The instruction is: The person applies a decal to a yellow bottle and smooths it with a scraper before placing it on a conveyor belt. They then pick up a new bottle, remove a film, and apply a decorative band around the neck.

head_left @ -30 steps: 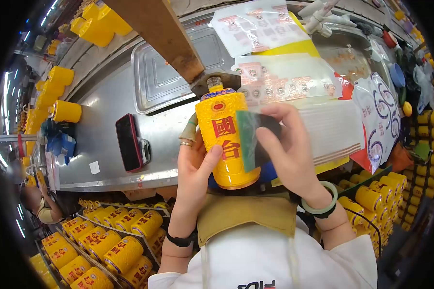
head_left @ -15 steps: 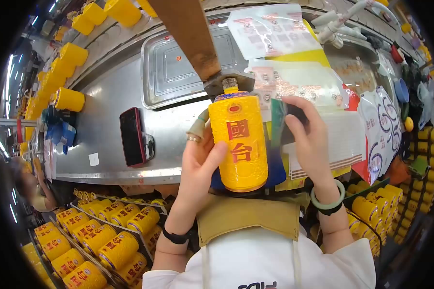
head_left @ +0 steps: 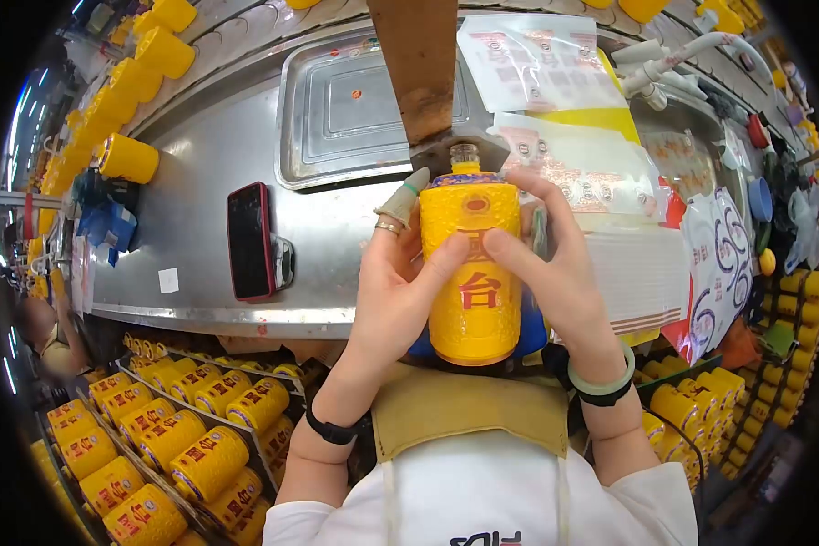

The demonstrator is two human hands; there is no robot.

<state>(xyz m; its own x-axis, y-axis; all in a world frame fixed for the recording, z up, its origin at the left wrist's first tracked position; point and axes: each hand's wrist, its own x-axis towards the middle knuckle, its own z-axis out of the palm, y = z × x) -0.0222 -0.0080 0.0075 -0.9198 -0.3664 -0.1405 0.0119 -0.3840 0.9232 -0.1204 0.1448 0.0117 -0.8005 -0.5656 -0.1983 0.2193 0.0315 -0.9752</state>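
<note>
A yellow embossed bottle (head_left: pixel 473 332) with red characters lies face up before me, its clear neck in the notch of a metal bracket (head_left: pixel 433 155) at the end of a wooden bar (head_left: pixel 419 73). My left hand (head_left: pixel 396 287) grips its left side, thumb pressed on the front; a pale finger cot (head_left: pixel 402 202) covers one fingertip. From the right side, my right hand (head_left: pixel 560 282) holds the same bottle, its thumb on the upper character and a finger near the shoulder. A thin greenish edge shows behind my right fingers; what it belongs to is hidden.
On the steel table (head_left: pixel 191 246) lie a phone (head_left: pixel 250 241), a metal tray (head_left: pixel 337 118) and printed sticker sheets (head_left: pixel 582 168). Yellow bottles (head_left: pixel 205 464) fill crates below left; more (head_left: pixel 687 405) stand at right. A person (head_left: pixel 59 341) is at far left.
My right hand has moved left from beside the bottle onto its front and side. The green-and-dark flat piece at that hand is now mostly hidden. My left thumb has slid higher and inward.
</note>
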